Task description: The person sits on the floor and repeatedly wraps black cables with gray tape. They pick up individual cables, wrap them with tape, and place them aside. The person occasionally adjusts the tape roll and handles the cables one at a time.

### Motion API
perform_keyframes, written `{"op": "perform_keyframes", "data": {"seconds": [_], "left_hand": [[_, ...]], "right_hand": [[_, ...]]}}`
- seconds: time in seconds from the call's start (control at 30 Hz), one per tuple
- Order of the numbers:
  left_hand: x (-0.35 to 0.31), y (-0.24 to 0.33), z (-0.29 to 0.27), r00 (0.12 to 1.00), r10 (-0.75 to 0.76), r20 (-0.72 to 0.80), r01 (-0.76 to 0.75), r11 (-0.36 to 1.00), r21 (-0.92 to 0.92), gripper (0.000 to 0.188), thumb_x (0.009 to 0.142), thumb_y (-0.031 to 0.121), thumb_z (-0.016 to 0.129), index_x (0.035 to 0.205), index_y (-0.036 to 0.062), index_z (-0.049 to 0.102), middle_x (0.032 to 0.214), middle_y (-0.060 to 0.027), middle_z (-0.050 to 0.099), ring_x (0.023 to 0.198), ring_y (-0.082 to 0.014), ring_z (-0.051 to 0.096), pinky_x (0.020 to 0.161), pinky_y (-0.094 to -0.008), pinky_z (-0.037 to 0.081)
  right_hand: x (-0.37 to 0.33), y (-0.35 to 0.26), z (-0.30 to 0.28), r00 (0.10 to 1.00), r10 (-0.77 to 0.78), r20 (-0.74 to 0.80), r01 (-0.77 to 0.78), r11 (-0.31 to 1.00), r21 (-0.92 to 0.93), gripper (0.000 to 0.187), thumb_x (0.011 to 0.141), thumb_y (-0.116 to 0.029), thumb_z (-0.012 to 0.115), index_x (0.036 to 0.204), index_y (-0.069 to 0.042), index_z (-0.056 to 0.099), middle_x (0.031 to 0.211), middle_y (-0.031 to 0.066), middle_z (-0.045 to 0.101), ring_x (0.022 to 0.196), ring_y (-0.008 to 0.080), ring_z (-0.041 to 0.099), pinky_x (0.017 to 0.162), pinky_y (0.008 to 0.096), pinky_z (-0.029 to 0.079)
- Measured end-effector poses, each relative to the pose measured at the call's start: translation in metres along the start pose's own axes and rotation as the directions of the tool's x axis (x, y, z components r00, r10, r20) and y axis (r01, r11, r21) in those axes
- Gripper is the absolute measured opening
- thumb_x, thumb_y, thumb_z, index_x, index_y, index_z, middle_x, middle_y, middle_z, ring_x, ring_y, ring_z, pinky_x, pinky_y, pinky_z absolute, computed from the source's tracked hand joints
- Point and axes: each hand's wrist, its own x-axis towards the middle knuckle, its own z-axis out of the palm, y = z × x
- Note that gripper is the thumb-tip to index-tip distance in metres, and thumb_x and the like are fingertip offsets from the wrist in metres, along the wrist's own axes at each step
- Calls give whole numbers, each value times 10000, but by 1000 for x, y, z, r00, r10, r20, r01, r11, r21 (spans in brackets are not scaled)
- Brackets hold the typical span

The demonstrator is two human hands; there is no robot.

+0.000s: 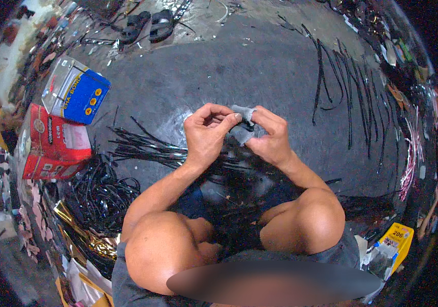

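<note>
In front of my knees, both hands meet over a dark floor. My left hand [204, 134] is closed, its thumb and index finger pinching the end of a thin black strip [238, 126]. Opposite it, my right hand [270, 134] grips the same strip between thumb and index finger. Grey wraps [242, 135] cover those two fingertips of the right hand. Beneath the left forearm lies a loose bundle of shiny black strips [150, 148], running toward the space between my legs. Much of the held strip is hidden by my fingers.
At left stand a red box [50, 158] and a clear-and-blue container [88, 97]; a tangle of black strips [103, 187] and gold foil [88, 233] lie nearby. More black strips [352, 97] spread at right. Sandals [161, 25] sit far off. A yellow box [400, 243] stands lower right.
</note>
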Motion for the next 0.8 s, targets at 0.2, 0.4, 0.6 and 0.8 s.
{"op": "perform_keyframes", "data": {"seconds": [0.2,0.4,0.6,0.8], "left_hand": [[0,-12,-8,995,-98,-3,97,986,-136,75,828,16,723,881,12,670,838,-47,691,766,-84,638,685,-219,521],[-12,-25,-15,984,-179,24,176,920,-350,128,840,30,709,964,10,685,898,-47,691,795,-90,633,718,-238,522],[-25,-35,-29,963,-268,-24,247,916,-315,108,833,20,715,938,-4,705,843,-31,687,751,-85,625,699,-214,502],[-19,-33,-107,934,-168,-316,120,979,-164,68,836,44,692,888,3,707,799,-52,685,734,-123,634,689,-262,505]], "right_hand": [[-1,-2,7,995,-100,-15,97,985,-145,211,662,-108,780,823,-34,665,727,103,608,598,258,608,513,350,476],[1,-3,17,979,-179,-96,171,982,-82,175,674,-93,775,800,-40,666,705,101,600,590,258,605,517,353,475],[-10,-7,18,986,-128,111,133,991,-35,187,671,-106,745,829,-44,668,691,102,569,579,270,589,508,359,463],[-26,-10,21,952,-197,236,195,980,33,221,670,-130,737,864,-55,661,691,96,537,561,280,565,496,379,451]]}}
